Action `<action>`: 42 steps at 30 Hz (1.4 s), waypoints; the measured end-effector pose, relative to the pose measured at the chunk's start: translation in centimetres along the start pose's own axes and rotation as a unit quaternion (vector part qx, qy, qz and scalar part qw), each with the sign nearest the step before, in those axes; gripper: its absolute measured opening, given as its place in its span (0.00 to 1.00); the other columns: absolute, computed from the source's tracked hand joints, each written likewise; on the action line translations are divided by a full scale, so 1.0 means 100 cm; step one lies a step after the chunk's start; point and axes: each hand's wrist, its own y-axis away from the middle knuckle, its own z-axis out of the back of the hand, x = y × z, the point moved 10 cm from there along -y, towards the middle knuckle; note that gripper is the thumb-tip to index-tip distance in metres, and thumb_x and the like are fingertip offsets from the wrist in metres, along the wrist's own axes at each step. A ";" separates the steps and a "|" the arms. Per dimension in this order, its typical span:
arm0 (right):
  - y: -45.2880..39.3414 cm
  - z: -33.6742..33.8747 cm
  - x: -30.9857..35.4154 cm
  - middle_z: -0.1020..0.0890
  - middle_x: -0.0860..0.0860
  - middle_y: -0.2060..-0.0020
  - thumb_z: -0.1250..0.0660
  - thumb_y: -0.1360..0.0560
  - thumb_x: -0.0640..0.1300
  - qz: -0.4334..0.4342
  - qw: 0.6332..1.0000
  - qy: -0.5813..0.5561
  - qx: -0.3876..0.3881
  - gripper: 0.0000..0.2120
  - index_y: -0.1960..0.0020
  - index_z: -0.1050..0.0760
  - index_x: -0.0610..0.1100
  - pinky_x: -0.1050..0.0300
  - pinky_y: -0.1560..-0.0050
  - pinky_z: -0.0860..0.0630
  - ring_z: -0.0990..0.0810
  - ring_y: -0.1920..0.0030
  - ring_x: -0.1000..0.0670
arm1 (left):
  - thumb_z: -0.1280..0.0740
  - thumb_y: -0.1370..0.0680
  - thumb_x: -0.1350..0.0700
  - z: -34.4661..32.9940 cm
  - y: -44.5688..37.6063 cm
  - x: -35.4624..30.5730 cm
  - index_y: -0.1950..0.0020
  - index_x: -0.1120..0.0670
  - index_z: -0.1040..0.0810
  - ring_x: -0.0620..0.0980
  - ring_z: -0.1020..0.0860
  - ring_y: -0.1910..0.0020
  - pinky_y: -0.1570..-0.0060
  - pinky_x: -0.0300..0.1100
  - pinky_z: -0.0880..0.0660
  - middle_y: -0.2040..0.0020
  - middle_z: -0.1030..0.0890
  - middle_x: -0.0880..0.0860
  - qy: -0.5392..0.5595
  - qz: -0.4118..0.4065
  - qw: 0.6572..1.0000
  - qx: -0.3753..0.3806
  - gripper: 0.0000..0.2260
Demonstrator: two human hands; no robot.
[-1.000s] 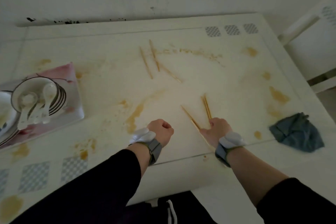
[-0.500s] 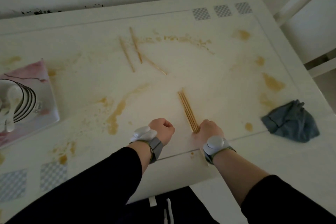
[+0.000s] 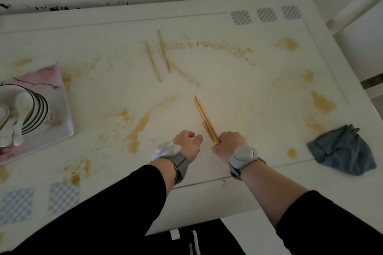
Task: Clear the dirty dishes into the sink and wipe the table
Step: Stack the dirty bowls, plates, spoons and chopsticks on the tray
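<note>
My right hand [image 3: 229,145] grips the near ends of a bundle of wooden chopsticks [image 3: 204,117] that point away over the white table [image 3: 238,93]. My left hand [image 3: 187,144] hovers just left of them, fingers loosely curled, holding nothing. Three more loose chopsticks [image 3: 163,51] lie farther back on the table. A stack of dirty bowls [image 3: 34,107] with white spoons [image 3: 19,101] sits on a pink marbled tray [image 3: 60,93] at the left edge. A grey-blue cloth [image 3: 342,150] lies crumpled at the right.
Brown sauce stains [image 3: 138,128] are smeared across the tabletop, in the middle, at the back and on the right. A white chair [image 3: 356,10] stands beyond the table's right corner. A wall runs behind the table.
My right hand gathered the scattered chopsticks near it into one bundle and closed round their near ends. My left hand's fingers loosened slightly. The view shifted right.
</note>
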 end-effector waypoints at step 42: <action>-0.168 0.118 0.198 0.23 0.47 0.69 0.37 0.25 0.50 0.074 0.996 -0.031 -0.035 0.14 0.61 0.20 0.40 0.60 0.65 0.30 0.24 0.68 0.47 | 0.44 0.19 0.60 0.155 -0.093 -0.045 0.55 0.52 0.29 0.59 0.18 0.55 0.51 0.56 0.21 0.65 0.19 0.52 0.319 -0.046 0.932 -0.164 0.08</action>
